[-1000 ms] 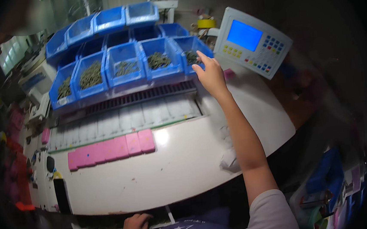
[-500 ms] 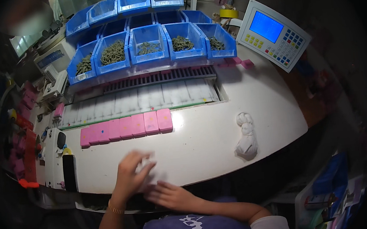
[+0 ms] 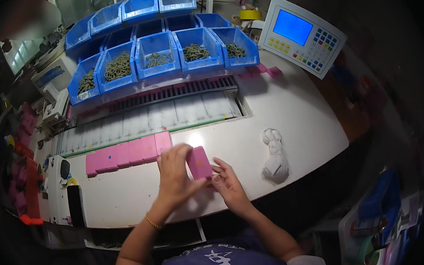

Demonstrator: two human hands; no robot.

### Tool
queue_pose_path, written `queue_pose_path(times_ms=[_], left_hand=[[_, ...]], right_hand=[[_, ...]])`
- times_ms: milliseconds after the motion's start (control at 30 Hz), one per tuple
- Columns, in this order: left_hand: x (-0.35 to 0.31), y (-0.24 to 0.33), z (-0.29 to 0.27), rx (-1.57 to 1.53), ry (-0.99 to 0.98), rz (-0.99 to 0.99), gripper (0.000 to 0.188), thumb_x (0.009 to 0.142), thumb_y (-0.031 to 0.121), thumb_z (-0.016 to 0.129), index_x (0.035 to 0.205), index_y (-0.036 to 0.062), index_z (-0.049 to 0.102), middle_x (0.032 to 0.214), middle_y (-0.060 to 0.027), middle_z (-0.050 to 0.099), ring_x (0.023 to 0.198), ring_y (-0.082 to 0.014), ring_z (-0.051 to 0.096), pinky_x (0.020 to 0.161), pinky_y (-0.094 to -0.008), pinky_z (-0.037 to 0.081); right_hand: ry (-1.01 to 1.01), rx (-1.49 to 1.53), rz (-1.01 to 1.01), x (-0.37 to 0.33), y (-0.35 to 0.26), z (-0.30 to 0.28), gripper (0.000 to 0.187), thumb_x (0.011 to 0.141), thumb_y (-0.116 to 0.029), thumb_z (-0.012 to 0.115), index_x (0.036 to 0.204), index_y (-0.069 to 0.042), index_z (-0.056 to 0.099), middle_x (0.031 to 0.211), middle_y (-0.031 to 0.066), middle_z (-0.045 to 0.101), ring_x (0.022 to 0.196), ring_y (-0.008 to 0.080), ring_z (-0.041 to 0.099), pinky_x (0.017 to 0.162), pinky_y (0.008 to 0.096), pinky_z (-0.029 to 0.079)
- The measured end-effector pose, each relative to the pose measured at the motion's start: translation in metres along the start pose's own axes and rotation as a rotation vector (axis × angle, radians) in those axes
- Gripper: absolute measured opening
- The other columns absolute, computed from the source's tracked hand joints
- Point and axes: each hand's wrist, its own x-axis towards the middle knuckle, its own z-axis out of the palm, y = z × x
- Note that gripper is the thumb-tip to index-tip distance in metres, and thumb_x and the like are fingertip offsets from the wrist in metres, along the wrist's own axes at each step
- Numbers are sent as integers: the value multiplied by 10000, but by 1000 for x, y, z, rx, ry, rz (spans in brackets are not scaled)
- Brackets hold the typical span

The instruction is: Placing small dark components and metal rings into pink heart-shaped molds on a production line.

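My left hand [image 3: 175, 177] grips a pink block [image 3: 199, 162] by its left side and lower edge, tilted up above the white table near its front edge. A small yellow mark shows on the block's face. At the block's lower right corner is my right hand [image 3: 233, 190], with its fingers apart and their tips close to or touching it. Just behind my left hand, a row of similar pink blocks [image 3: 122, 153] lies side by side on the table.
Blue bins [image 3: 156, 54], several with greenish chain-like pieces, stand in tiers behind a slotted rack [image 3: 171, 93]. A keypad unit with a blue screen [image 3: 301, 35] is at the back right. A white cloth bundle [image 3: 274, 155] lies right; a black phone-like slab [image 3: 76, 206] lies left.
Both hands have moved forward from the table's front edge. The right-end pink block has left the row and is now in my left hand. The whole view has shifted slightly.
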Motion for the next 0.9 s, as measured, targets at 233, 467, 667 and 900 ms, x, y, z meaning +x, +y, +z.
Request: queue_pose_path(times_ms=[233,467,667,900], left_hand=[[-41,1,-16,-850,-222,-256,706,667,231,891,1281,56,589,1247,-45,525,960,-147,497,787,-276,418],[-51,25,-18,-567,-73,-322,534,696,114,824,1193,52,638,1074,-99,664,876,-193,631,766,-293,518],[-64,27,-4,-428,11,-175,518,705,28,732,1208,38,611,1081,-136,645,883,-251,665,752,-331,560],[-73,30,9,-436,104,-227,484,711,66,780,1159,8,607,1012,-122,631,837,-216,650,772,-322,547]], right_hand=[[-477,767,352,-8,13,-8,447,1072,-317,424,1388,-6,475,1175,75,621,1051,109,588,896,266,486],[-288,348,354,-7,-8,-11,515,1051,-258,494,1482,2,385,1371,105,544,1241,149,523,997,291,455],[-349,49,272,-20,-5,1,534,1049,-263,450,1492,20,360,1344,177,559,1244,204,527,1053,304,395],[-186,-97,152,-29,7,14,507,1065,-306,361,1420,41,464,1115,171,649,1008,195,603,906,323,470]])
